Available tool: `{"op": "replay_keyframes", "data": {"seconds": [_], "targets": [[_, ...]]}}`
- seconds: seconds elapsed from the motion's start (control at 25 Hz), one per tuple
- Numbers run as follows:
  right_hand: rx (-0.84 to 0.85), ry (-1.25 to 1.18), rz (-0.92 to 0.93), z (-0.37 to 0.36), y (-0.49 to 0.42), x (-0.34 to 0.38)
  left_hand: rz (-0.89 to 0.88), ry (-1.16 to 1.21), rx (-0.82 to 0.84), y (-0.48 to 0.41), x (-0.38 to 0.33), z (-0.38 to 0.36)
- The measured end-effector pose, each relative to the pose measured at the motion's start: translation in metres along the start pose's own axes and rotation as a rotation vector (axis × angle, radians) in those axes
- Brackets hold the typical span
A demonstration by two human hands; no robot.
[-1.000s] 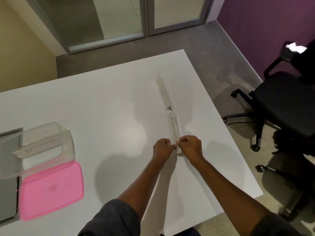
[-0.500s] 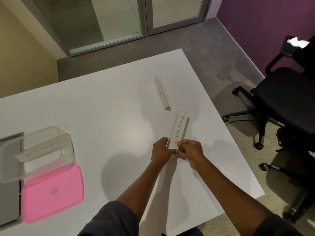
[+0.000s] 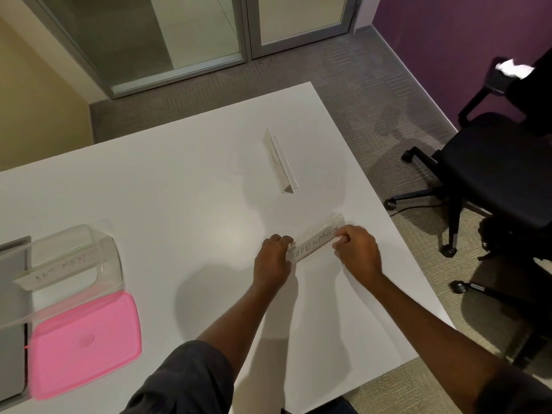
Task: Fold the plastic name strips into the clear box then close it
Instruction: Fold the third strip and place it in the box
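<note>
Clear plastic name strip lettered SUPERMAN, pinched at either end by left hand and right hand near the white worktop's right edge, apparently for folding.

SUPERMAN name strip between left hand and right hand above white table.

A white table lies under the hands. Right of them stands a black office chair on grey carpet. Beyond them are glass doors, with a purple wall far right.
</note>
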State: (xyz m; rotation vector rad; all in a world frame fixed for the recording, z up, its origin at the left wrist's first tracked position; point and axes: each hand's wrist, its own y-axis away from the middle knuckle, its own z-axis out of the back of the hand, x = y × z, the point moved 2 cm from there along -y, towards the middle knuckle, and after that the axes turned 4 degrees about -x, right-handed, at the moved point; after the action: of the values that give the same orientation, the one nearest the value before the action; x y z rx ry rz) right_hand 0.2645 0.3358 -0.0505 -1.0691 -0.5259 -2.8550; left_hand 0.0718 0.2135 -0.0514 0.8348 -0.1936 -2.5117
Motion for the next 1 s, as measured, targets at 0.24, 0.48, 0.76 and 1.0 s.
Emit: {"op": "replay_keyframes", "data": {"seconds": [0.24,0.48,0.76,1.0], "targets": [[0.139,0.581,0.557,0.018,-0.043,0.009,-0.121,-0.102,0.014,-0.003,0.011,0.008],[0.314,0.674,0.698,0.006,-0.052,0.015,-0.206,-0.203,0.060,-0.004,0.019,0.014],[0.366,0.566,0.581,0.002,-0.035,0.026,-0.198,-0.224,0.060,-0.006,0.039,0.028],[0.389,0.598,0.545,-0.012,-0.004,0.058,-0.225,-0.214,0.018,0.006,0.074,0.062]]}}
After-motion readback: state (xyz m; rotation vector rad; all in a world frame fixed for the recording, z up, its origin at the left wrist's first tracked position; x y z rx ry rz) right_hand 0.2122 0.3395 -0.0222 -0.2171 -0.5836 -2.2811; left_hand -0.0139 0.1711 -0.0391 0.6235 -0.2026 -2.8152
